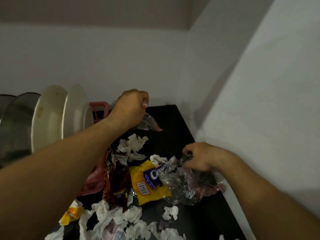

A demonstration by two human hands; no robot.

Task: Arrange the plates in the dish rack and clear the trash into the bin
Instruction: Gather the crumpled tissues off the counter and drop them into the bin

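Hands clamped on trash: left (131, 108) on clear wrapper (147, 122) (crumpled), right (199, 157) on plastic bag (183, 184).

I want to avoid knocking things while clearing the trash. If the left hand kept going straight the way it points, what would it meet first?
Probably the back wall. The left hand, shut on a clear wrapper, points away past the pink dish rack; depth is unclear.
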